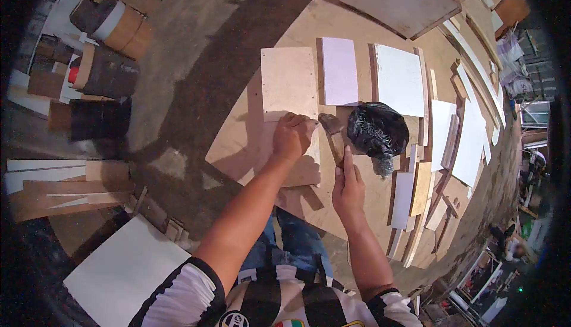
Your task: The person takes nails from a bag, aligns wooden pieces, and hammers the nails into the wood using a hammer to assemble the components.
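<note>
A light wooden board (289,83) with small nail marks along its edges lies on the large workbench top. My left hand (291,138) rests on its right side, thumb and fingertips pinched together at the edge; what they hold is too small to make out. My right hand (348,191) is closed around the handle of a hammer (336,142). The hammer's head is just right of my left fingertips, apart from them. Close by on the right lies an open black plastic bag (380,129) with many loose nails in it.
A pale lilac panel (339,71) and a white panel (399,78) lie beyond the bag. Wooden strips and white offcuts (471,148) cover the table's right side. A curved-top frame (401,0) sits at the far end. Another white panel (126,273) is at lower left.
</note>
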Demonstrator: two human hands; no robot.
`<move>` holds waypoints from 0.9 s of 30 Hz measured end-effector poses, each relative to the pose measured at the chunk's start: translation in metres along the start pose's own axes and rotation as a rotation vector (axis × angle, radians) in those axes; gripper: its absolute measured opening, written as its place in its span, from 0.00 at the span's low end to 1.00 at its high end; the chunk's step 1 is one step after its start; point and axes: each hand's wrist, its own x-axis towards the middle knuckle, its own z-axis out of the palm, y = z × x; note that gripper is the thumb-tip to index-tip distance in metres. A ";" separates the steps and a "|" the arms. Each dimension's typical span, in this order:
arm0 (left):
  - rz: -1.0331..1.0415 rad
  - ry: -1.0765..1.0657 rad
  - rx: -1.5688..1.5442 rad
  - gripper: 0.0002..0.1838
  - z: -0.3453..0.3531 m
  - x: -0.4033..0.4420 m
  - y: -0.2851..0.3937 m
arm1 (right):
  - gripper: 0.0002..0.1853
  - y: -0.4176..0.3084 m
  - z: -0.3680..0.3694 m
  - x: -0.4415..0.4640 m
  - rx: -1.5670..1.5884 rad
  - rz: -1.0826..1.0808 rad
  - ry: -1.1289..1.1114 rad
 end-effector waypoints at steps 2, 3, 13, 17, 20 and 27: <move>0.084 -0.003 -0.037 0.07 0.008 -0.002 -0.007 | 0.29 -0.006 -0.003 -0.003 0.056 -0.020 0.016; 0.084 -0.004 -0.039 0.07 0.002 -0.002 -0.002 | 0.29 -0.007 -0.002 -0.003 0.054 -0.018 0.016; -0.026 -0.089 -0.149 0.12 -0.020 0.005 0.010 | 0.31 0.007 -0.010 -0.012 0.105 0.060 0.027; 0.043 0.025 -0.164 0.16 -0.039 0.009 -0.003 | 0.28 0.012 -0.014 -0.020 0.115 0.113 0.020; 0.011 -0.013 0.152 0.22 -0.040 0.033 0.001 | 0.28 0.009 -0.017 -0.023 0.113 0.131 0.017; -0.118 -0.245 0.483 0.30 -0.029 0.045 0.000 | 0.27 0.003 -0.014 -0.017 0.121 0.117 -0.009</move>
